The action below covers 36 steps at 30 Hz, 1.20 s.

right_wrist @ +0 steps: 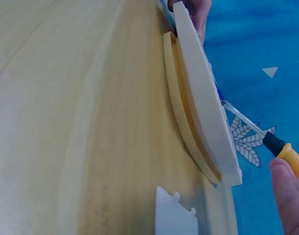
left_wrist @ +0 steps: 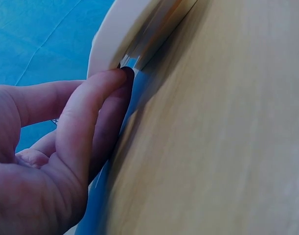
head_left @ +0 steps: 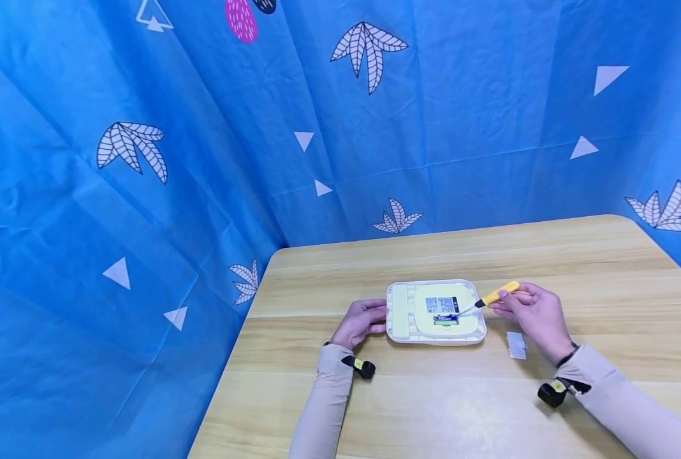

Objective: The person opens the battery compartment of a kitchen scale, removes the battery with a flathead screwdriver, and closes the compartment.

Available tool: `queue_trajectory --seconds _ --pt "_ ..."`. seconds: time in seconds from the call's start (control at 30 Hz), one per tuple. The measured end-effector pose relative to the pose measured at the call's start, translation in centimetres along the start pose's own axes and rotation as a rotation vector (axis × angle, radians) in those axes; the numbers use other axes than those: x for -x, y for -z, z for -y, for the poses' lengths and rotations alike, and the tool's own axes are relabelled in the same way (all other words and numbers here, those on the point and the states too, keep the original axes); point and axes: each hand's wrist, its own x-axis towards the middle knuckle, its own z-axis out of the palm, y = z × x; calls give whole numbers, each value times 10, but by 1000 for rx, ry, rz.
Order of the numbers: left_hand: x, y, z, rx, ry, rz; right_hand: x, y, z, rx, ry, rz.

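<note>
A white rounded rectangular device lies face down on the table, its back panel and label showing. Below the label is an uncovered battery compartment with batteries inside. My left hand grips the device's left edge; in the left wrist view its fingers pinch the rim. My right hand holds a screwdriver by its yellow handle. The screwdriver's metal shaft slants down to the left, with its tip at the battery compartment. Just below my right hand lies a small white battery cover.
The wooden table has rounded far corners. A blue patterned curtain hangs behind it and along the left side. Seen from the right wrist, the device's raised yellowish underside holds its rim above the tabletop.
</note>
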Motion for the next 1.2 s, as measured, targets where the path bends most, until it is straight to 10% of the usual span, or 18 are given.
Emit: queue_trajectory --seconds 1.2 --pt "0 2 1 7 16 7 2 1 3 -64 6 40"
